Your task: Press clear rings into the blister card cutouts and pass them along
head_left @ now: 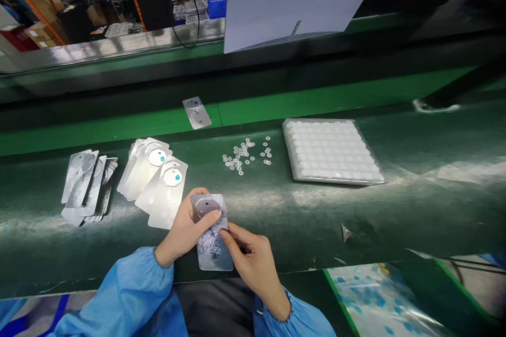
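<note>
A grey phone back cover (214,258), with a round camera area at its top and a mottled surface, is held over the bench's near edge. My left hand (185,230) grips its upper left side, the thumb lying across the front by the camera circle. On the cover's right edge, my right hand (255,258) is closed, thumb and forefinger pinching there. Whether something small is between those fingertips is hidden. To the left lie a fanned pile of pale covers (162,195) and a stack of grey covers (85,184). Small translucent rings (239,152) are scattered ahead of the hands.
A clear tray (334,152) of white pieces lies right of the rings. One more cover (196,113) rests on the green strip behind. A white sheet (292,0) hangs at the back. Below the bench on the right is a plastic bag (375,295) with blue pieces.
</note>
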The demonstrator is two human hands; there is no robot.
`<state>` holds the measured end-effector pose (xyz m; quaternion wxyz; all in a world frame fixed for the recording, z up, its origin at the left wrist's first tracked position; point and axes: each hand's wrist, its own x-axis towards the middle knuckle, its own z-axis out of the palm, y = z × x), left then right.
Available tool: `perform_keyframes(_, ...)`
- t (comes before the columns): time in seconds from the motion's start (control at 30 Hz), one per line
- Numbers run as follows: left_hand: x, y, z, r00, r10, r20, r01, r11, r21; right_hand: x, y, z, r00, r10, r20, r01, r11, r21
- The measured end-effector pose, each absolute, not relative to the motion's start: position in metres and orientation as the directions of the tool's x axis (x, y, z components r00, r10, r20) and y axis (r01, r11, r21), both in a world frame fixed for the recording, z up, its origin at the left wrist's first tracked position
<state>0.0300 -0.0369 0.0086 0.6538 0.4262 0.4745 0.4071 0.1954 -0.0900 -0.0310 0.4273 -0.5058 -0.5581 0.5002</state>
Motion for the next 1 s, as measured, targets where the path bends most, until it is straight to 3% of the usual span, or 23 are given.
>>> perform_keyframes(0.1,0.036,-0.037,0.005,0.129,0.949,-0.287,-0.066,0.297,0.953,0.195,-0.091,-0.032,-0.122,0.993,-0.003,0.14,0.014,-0.99)
perform_keyframes(0.27,0.03,-0.035,0.011,0.201,0.946,-0.255,0.056,0.249,0.967,0.198,-0.089,-0.029,-0.14,0.988,-0.071,0.039,-0.066,-0.997)
perform_keyframes(0.37,0.017,-0.033,0.021,0.164,0.986,0.012,0.351,-0.07,0.934,0.202,-0.086,-0.026,-0.15,0.982,-0.115,-0.02,-0.12,-0.993)
perform_keyframes(0.4,0.012,-0.032,0.026,0.199,0.967,0.161,0.48,-0.239,0.844,0.203,-0.086,-0.026,-0.152,0.981,-0.123,-0.028,-0.129,-0.991)
perform_keyframes(0.47,0.003,-0.03,0.035,0.387,0.844,0.371,0.659,-0.535,0.529,0.205,-0.085,-0.025,-0.162,0.979,-0.126,-0.022,-0.132,-0.991)
perform_keyframes(0.53,-0.002,-0.026,0.044,0.585,0.717,0.378,0.69,-0.686,0.233,0.205,-0.085,-0.025,-0.172,0.978,-0.118,0.006,-0.119,-0.993)
perform_keyframes(0.63,-0.003,-0.019,0.051,0.711,0.645,0.28,0.662,-0.748,0.045,0.205,-0.087,-0.026,-0.188,0.978,-0.089,0.064,-0.078,-0.995)
perform_keyframes(0.77,-0.004,-0.008,0.045,0.757,0.611,0.233,0.619,-0.784,0.045,0.206,-0.087,-0.024,-0.208,0.976,-0.068,0.14,-0.039,-0.989)
perform_keyframes(1.0,-0.005,0.01,0.027,0.743,0.667,0.047,0.62,-0.713,0.327,0.213,-0.072,-0.01,-0.318,0.932,-0.176,0.241,-0.1,-0.965)
